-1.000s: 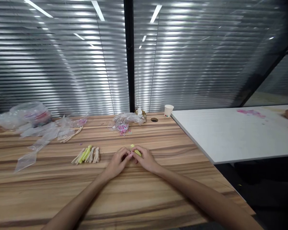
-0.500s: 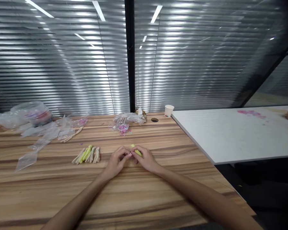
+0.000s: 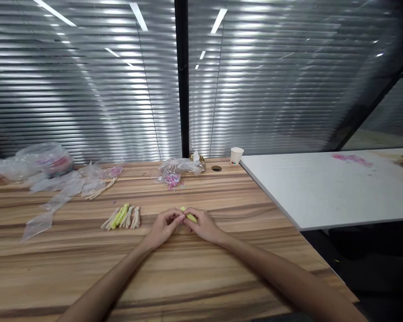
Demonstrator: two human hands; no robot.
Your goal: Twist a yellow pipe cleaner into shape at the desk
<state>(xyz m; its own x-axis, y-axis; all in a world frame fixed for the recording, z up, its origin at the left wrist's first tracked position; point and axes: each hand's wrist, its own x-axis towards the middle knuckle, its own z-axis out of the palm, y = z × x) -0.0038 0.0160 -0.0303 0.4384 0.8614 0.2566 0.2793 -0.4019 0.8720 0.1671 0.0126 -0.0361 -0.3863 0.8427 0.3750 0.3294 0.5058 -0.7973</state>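
**newbie_q:** what's that yellow-green strip going to feel like to work with?

**benchrat:** light and soft, I'd guess; it looks like the fuzzy little sticks in the bundle of strips lying just to the left on the wooden surface (cream and lime ones, side by side); bendy rather than stiff, nothing fragile, probably not slippery either.

**newbie_q:** where is it, and who's got it?

**benchrat:** middle of the surface, low over the wood; left hand and right hand meet fingertip to fingertip, both pinching it; only a short bit pokes out between them, the rest is hidden.

**newbie_q:** best place to grip?

**benchrat:** near the ends, I reckon, with fingertips; something that small would fold if squeezed mid-length; the plastic bags and paper cup sit well apart.
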